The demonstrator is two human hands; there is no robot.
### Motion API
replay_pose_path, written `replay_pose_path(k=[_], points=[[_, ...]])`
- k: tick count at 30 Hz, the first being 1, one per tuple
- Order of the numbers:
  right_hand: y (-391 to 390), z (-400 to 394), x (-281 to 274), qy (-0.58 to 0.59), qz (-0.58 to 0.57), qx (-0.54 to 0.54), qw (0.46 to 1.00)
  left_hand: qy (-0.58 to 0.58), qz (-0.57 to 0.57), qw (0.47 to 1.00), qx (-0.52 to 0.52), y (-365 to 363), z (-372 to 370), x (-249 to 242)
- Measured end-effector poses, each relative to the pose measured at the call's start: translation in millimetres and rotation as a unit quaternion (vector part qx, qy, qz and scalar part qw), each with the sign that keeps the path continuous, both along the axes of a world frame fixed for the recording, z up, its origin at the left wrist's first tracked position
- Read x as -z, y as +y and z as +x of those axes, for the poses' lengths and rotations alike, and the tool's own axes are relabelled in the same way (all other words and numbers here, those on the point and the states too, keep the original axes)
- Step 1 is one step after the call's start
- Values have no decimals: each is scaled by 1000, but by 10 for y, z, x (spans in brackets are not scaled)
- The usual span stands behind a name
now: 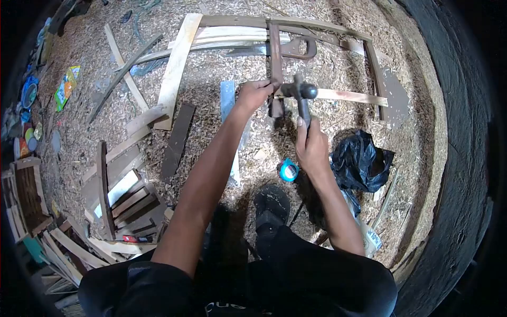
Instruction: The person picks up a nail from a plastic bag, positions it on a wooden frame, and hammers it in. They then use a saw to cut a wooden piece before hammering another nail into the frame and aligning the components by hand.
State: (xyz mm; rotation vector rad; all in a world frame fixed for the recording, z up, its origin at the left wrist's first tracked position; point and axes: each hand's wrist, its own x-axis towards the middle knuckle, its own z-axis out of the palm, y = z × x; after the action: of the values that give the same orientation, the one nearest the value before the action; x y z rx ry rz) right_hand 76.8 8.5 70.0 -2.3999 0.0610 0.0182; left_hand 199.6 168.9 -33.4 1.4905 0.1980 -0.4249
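My right hand [313,147] is wrapped round the handle of a ball-peen hammer [305,94], its head over the joint where a pale wooden strip [354,96] meets a dark wooden bar [276,47]. My left hand [255,96] is closed, its fingertips pinched at that bar beside the hammer head. I cannot tell what is between them. Bar and strip belong to a flat frame of wood lying on the ground, with a long top rail [322,25] and a dark right end piece [375,74]. Behind the bar lies a handsaw [301,48], partly covered by it.
A blue tape measure [289,170] lies on the wood shavings near my shoe [272,203]. To the right is a black plastic bag [359,161]. Loose boards [177,140] and stacked offcuts [134,203] are at left. A dark wall [465,132] curves along the right side.
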Motion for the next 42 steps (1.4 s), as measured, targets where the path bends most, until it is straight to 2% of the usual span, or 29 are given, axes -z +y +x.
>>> replay_pose_path(k=[3,4,8,11,12,15,16,20,23,24,27,28,31,37,40,42], points=[[-21,61,-54,76,-51,-14,996,11,22,1000,-12,-16,12,26],[-14,25,-11,0,-4,-15,1000,15,22,1000,-11,-19,13,39],[93,-26,-65,-88,86,30,992,35,39,999,3,8,24,-11],[-13,65,159,39,-65,-16,997,-4,-22,999,-23,-43,12,146],[-55,111,122,37,-72,-22,996,-1,-19,1000,-18,-41,18,140],[-68,105,62,-4,-7,6,1000,-11,39,999,-4,-32,40,173],[-28,82,-62,16,14,32,999,-22,62,998,9,-13,26,129],[-96,25,12,-27,18,21,999,13,41,999,0,-13,-7,4],[-197,10,159,-17,12,27,999,-122,20,991,-53,-39,-42,396],[-218,13,185,-27,14,31,999,-92,-44,992,-72,-20,-139,290],[-269,30,215,-30,24,43,998,-279,67,958,-10,76,-298,205],[-262,51,186,-19,32,46,998,-258,75,963,2,61,-319,211],[-244,123,173,-1,46,48,998,-305,128,944,19,70,-274,202],[-227,182,272,2,40,43,998,-390,146,905,90,186,-155,162],[-232,194,306,12,43,42,998,-432,154,885,82,178,-158,144],[-233,198,329,12,40,42,998,-413,146,894,92,178,-162,142]])
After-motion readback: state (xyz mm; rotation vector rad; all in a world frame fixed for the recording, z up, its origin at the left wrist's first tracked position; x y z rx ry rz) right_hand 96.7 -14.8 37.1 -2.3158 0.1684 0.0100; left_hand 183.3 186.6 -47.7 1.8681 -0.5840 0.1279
